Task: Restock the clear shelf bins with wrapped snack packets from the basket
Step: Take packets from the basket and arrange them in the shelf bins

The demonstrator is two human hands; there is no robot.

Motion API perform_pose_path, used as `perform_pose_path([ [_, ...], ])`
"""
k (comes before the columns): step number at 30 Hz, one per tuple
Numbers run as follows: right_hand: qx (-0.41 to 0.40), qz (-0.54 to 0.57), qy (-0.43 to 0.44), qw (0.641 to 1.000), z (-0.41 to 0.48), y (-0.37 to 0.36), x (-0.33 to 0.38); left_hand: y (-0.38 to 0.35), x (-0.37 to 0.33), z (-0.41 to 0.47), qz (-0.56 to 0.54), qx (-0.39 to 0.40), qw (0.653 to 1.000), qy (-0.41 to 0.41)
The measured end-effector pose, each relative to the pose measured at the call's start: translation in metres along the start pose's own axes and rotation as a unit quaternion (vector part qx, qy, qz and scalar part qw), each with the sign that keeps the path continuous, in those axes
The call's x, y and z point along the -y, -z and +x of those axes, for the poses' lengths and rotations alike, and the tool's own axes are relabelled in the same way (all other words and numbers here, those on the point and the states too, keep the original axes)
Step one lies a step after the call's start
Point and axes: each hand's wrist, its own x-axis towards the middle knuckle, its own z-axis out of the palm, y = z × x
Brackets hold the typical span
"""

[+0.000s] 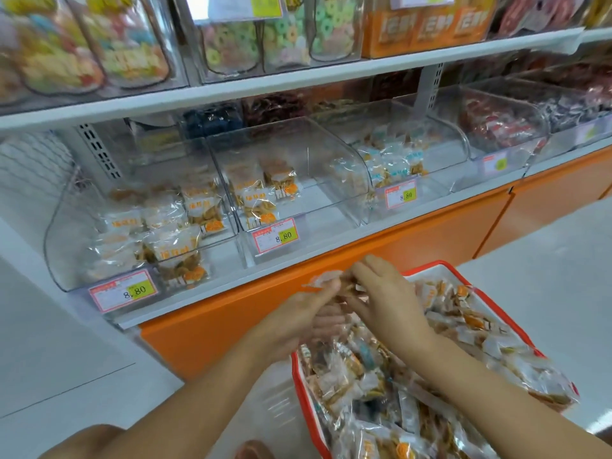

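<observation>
You stand at a store shelf with white boards, an orange panel [430, 240] closing its base and a pale, smooth floor [546, 253] beneath. The lower shelf board [231, 286] carries a row of clear, hard plastic bins with curved fronts. The left bin [66, 246] is part filled with crinkly see-through packets printed in orange. The middle bin [314, 180] holds only a few of the same sort along its left wall. The third bin [440, 150] holds packets with pale blue print. Each of the three has a pink and yellow price tag [275, 236] on its front lip. Further right, another bin [496, 127] holds red wrapped goods. On the upper shelf [298, 81] stand clear containers of pastel ring sweets [284, 38] and orange boxes [427, 28].

The basket [301, 392], white with a red rim, sits low at the right, in front of the orange panel and heaped with wrapped snack packets [381, 376], glossy and wrinkled, mostly tan and orange. Both forearms reach over its near left part.

Your left grip [298, 313] and right grip [387, 299] meet above the basket's far left corner, just below the shelf edge. The left grip is curled round a small bunch of held packets [326, 279], and the right grip's bent fingers pinch the same bunch from the other side. Motion blur hides how many packets there are.
</observation>
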Motion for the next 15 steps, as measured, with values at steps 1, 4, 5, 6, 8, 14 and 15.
perform_pose_path([
  [1, -0.007, 0.028, 0.031, 0.999, 0.002, 0.001, 0.005, -0.002, -0.009, -0.003, -0.057, -0.004, 0.997, -0.046],
  [4, 0.029, 0.117, 0.057, 0.991, 0.009, 0.009, 0.011, 0.005, -0.041, -0.015, -0.171, -0.047, 0.977, -0.117],
  [5, 0.041, 0.137, 0.052, 0.988, 0.013, 0.015, 0.012, 0.01, -0.05, -0.019, -0.174, -0.06, 0.974, -0.129],
  [6, 0.053, 0.158, 0.041, 0.985, 0.017, 0.02, 0.013, 0.017, -0.056, -0.022, -0.163, -0.072, 0.974, -0.141],
  [8, 0.093, 0.221, -0.006, 0.971, 0.029, 0.032, 0.02, 0.029, -0.067, -0.029, -0.128, -0.103, 0.973, -0.164],
  [14, 0.047, 0.322, -0.173, 0.93, 0.079, 0.037, 0.021, 0.06, -0.084, -0.043, -0.065, -0.169, 0.963, -0.2],
  [15, 0.047, 0.325, -0.186, 0.926, 0.089, 0.037, 0.021, 0.063, -0.085, -0.044, -0.041, -0.178, 0.961, -0.208],
])
